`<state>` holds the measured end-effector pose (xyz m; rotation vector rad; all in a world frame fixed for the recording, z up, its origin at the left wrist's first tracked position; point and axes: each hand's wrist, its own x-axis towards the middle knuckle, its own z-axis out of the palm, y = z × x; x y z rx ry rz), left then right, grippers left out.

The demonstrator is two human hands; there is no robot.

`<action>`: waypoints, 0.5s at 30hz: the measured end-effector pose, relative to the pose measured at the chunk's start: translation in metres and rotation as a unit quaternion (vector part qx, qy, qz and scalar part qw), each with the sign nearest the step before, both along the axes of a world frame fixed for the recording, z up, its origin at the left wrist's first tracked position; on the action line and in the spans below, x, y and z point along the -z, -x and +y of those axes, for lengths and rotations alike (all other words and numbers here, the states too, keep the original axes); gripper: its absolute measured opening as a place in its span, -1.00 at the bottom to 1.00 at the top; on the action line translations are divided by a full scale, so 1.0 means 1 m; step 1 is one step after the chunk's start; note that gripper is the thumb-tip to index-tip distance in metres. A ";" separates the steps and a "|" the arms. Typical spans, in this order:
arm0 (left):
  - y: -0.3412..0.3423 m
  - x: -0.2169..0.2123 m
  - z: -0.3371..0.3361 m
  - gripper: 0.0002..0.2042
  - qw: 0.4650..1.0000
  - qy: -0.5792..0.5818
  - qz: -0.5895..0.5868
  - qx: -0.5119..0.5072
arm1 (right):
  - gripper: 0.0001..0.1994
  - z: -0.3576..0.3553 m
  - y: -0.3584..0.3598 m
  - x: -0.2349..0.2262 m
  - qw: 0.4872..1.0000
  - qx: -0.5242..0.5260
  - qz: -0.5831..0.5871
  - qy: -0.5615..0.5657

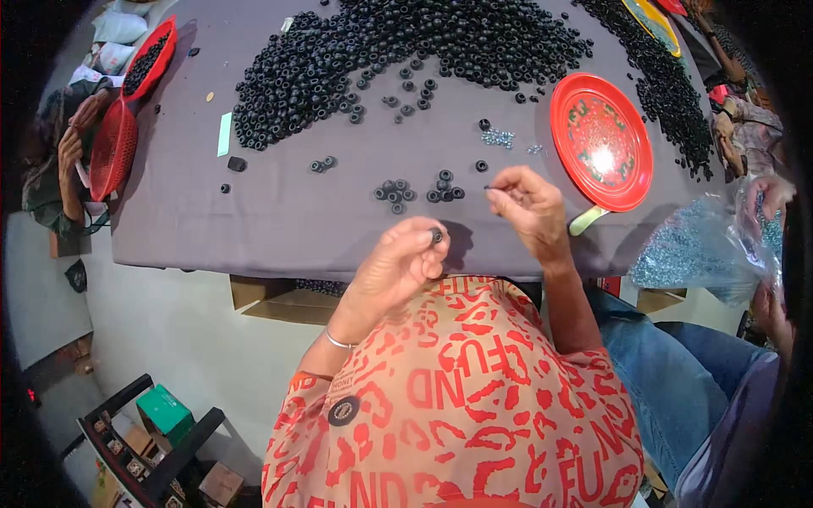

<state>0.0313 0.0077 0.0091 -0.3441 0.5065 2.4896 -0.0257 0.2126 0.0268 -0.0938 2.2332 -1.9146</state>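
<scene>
Left hand (398,262) pinches a small black ring (436,235) at its fingertips, hole turned toward the right hand (527,207), which holds a thin pin (489,187) between thumb and finger. Small groups of rings (394,193) sit near on the grey table (279,212), within easy reach.

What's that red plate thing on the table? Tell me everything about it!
The red plate is round and shiny, probably plastic or painted metal, with a raised rim and a darker green-and-red pattern in its middle. Light glares off its centre. It lies flat on the grey table, near the right edge, and looks empty. A pale handle-like piece pokes out beneath its lower rim. Black rings lie close by, but none touch it. No hand touches it.
</scene>
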 end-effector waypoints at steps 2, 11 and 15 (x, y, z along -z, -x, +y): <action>0.001 -0.005 0.003 -0.87 1.000 -0.002 -0.001 0.004 | -0.89 -0.003 -0.007 -0.008 0.999 -0.034 -0.006 0.003; 0.002 -0.014 0.008 -0.83 1.000 -0.014 -0.002 0.000 | -0.82 -0.011 -0.026 -0.019 0.979 -0.071 -0.072 0.178; 0.000 -0.017 0.009 -0.82 1.000 -0.021 0.002 -0.004 | -0.82 -0.014 -0.032 -0.025 0.983 -0.076 -0.054 0.160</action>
